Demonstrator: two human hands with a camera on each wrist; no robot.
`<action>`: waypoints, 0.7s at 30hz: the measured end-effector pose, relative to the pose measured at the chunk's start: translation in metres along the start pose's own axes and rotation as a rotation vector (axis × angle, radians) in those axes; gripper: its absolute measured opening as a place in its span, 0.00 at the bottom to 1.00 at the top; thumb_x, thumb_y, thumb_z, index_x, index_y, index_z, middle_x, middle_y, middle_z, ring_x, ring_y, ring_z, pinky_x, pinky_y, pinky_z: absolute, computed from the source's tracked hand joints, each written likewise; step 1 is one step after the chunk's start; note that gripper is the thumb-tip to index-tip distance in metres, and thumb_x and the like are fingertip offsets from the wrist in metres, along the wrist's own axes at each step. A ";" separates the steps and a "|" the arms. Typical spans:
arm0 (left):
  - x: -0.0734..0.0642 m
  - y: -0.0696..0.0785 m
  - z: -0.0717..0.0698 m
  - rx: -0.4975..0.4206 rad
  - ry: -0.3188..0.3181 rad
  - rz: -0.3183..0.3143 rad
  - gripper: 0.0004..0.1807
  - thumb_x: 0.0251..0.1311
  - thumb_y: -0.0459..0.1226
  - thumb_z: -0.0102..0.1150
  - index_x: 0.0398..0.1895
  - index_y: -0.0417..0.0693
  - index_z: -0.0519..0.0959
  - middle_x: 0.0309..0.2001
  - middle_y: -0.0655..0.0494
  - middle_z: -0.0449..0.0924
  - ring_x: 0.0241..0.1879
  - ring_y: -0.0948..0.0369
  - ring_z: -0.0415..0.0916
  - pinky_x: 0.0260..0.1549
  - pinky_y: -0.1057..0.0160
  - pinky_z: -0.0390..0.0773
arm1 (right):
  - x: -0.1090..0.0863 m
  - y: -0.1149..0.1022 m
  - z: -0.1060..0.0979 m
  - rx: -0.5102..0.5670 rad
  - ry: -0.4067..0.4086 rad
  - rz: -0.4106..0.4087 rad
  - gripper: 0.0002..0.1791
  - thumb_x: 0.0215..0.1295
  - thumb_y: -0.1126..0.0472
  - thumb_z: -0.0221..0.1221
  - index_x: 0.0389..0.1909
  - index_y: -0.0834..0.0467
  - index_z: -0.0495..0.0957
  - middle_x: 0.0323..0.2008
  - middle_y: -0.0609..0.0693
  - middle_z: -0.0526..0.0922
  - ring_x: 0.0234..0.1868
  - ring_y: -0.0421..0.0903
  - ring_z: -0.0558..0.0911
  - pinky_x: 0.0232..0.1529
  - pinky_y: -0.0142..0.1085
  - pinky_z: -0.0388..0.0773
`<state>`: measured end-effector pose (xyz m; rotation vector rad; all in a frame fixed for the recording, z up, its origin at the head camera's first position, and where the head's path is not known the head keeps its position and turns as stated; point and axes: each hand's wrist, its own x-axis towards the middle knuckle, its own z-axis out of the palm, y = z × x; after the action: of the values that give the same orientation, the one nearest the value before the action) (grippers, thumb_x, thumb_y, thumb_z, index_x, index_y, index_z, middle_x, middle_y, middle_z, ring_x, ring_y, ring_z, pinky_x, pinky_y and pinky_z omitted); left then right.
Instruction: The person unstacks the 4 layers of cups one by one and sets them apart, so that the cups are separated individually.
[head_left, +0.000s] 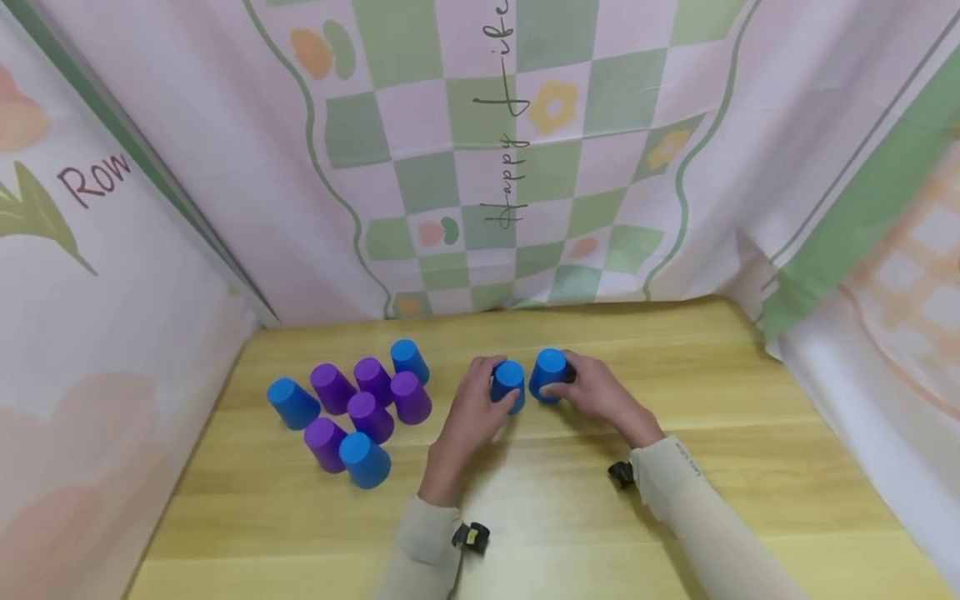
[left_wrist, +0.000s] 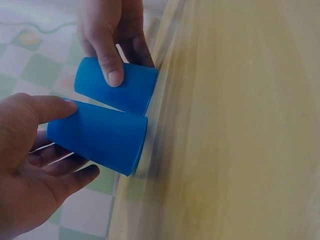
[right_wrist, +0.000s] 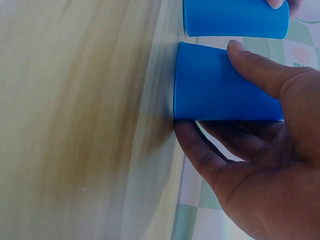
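Note:
My left hand (head_left: 474, 400) grips a blue cup (head_left: 509, 383) that stands mouth-down, thumb on its near side and fingers round the far side. Just to its right, my right hand (head_left: 600, 390) holds a second blue cup (head_left: 548, 373) the same way, thumb across the front. A narrow gap parts the two cups in the head view. In the left wrist view the left-hand cup (left_wrist: 100, 135) has its wide rim close to the tabletop. The right wrist view shows the right-hand cup (right_wrist: 225, 85) between thumb and fingers, its rim near the wood.
On the left of the wooden table (head_left: 570, 525) stands a group of upside-down cups: several purple ones, such as a purple cup (head_left: 371, 417), and blue ones, such as a blue cup (head_left: 365, 461). A checkered curtain (head_left: 480, 167) hangs along the table's back edge.

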<state>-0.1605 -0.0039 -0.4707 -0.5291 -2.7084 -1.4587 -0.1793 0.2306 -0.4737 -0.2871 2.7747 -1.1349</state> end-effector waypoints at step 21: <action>-0.009 0.007 -0.024 -0.021 0.025 -0.119 0.28 0.68 0.39 0.69 0.68 0.45 0.72 0.62 0.49 0.75 0.66 0.51 0.75 0.69 0.48 0.76 | 0.005 0.002 -0.001 0.007 -0.034 0.023 0.26 0.72 0.50 0.67 0.63 0.60 0.76 0.61 0.64 0.83 0.62 0.63 0.81 0.65 0.64 0.77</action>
<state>-0.1536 -0.0227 -0.4531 -0.3537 -2.7518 -1.5115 -0.1843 0.2315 -0.4747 -0.2700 2.7372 -1.1237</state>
